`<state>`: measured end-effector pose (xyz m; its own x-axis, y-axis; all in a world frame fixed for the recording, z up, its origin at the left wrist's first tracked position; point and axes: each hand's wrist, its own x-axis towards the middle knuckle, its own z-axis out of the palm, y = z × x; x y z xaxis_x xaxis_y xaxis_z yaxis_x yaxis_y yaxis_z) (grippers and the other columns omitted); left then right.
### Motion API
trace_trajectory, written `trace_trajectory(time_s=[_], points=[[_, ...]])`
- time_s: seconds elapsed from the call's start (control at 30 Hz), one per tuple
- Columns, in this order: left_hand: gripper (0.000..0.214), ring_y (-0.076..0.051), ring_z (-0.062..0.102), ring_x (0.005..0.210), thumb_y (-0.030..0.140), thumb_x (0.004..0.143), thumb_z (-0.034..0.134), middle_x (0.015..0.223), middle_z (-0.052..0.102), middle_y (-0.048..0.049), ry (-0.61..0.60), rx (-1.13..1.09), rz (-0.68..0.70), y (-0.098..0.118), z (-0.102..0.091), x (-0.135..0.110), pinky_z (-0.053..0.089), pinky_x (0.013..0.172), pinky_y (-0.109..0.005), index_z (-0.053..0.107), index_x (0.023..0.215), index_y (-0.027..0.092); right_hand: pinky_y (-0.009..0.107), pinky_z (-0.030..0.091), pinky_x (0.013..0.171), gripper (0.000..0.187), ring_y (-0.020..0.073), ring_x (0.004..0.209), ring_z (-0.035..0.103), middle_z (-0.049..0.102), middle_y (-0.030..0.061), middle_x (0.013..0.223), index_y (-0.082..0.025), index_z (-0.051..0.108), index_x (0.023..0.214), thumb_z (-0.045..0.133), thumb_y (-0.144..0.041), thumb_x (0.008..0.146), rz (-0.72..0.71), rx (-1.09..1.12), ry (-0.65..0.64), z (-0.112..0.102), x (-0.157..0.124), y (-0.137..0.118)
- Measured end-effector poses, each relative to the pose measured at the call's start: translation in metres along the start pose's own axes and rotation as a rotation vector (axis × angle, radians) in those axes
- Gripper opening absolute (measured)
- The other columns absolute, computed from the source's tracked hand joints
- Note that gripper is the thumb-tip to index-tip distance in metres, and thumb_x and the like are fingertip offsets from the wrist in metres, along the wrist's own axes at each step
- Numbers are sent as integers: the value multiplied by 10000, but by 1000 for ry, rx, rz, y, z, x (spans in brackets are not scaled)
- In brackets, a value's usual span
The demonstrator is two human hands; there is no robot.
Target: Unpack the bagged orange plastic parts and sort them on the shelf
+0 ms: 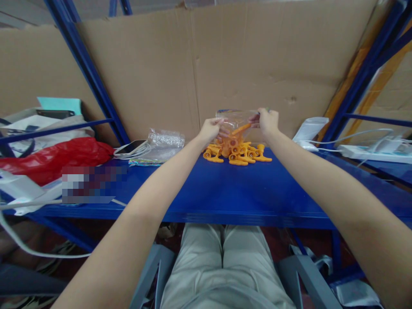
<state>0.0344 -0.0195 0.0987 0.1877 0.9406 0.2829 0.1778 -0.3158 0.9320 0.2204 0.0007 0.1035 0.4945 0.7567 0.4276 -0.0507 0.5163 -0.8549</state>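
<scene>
Both arms reach to the back of the blue table. My left hand [213, 129] is closed on the left side of a clear plastic bag [233, 116]. On the bag's upper right side, my right hand [265, 122] grips the film between thumb and fingers. Inside or right behind the film are orange plastic pieces [232, 142], with a long one slanting near the right fingers. Below the bag, several more orange pieces [238, 158], each with a round cup-like end and a curved arm, lie in a pile on the table. Where bag and pile meet is hard to make out.
Left of the pile lie clear plastic packaging [165, 141] and a phone [131, 147] with a white cable. Farther left is a red bag [61, 156]. A white device [310, 131] and a power strip [373, 153] are at right. Cardboard [241, 56] stands behind the blue table [231, 193].
</scene>
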Motion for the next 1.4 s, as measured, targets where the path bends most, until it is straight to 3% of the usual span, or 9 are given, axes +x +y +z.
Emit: trace_trajectory(time_s=[0.27,0.37,0.53,0.73,0.87,1.0,1.13,1.27,1.4], points=[[369,-188,754,904,399,989,532,980,772,-107,-10,-60,-17,3,4,-7,577,766,-257,628,1278,191,251,552,551,160,159,692,678,598,-14,658,-209,545,778,582,-319,889,-17,49,21,-3,-6,-4],[340,-207,730,1016,288,954,605,1078,754,-123,-47,-49,-53,0,7,-11,572,843,-300,627,1278,189,261,559,575,176,165,726,686,595,-13,684,-209,550,778,602,-340,883,-28,52,0,-3,-7,-2],[486,-224,699,1059,77,783,739,1161,727,-114,-80,-6,-13,-5,11,-12,564,899,-337,655,1249,186,263,565,619,206,160,761,689,617,1,719,-210,554,771,599,-375,886,-39,49,-6,-2,-8,-1],[490,-208,688,1067,98,830,682,1145,739,-126,-147,-51,24,-15,27,-13,541,939,-356,619,1312,163,299,571,662,257,179,813,685,635,16,738,-210,551,741,601,-424,874,-100,37,29,-4,0,6],[464,-193,684,1104,94,859,642,1222,721,-115,-259,-82,4,-18,43,-15,533,952,-324,613,1313,183,307,564,678,242,168,790,670,642,11,729,-207,535,688,598,-365,861,-95,-7,85,-14,10,14],[370,-219,714,1043,292,985,520,1142,746,-145,-298,-70,-119,-14,49,-6,560,859,-325,593,1326,171,278,538,612,208,151,732,659,660,14,732,-211,550,670,530,-275,867,55,-68,143,-28,16,6],[493,-250,725,1007,528,997,416,1079,758,-137,-284,-88,-146,-4,49,6,551,834,-346,586,1335,212,255,490,550,212,147,709,658,678,11,763,-212,550,667,470,-203,864,141,-30,227,-33,12,-13],[545,-259,723,1006,559,1009,309,1060,761,-123,-254,-92,-119,7,51,9,537,849,-363,565,1364,235,267,492,579,244,157,760,659,668,2,782,-214,539,646,455,-203,874,85,-14,265,-33,11,-20],[519,-256,708,1036,514,1024,298,1081,757,-118,-265,-121,-87,16,54,8,525,875,-368,558,1372,229,299,517,645,275,172,840,660,655,6,803,-222,556,664,432,-254,908,25,-41,207,-38,19,-18]])
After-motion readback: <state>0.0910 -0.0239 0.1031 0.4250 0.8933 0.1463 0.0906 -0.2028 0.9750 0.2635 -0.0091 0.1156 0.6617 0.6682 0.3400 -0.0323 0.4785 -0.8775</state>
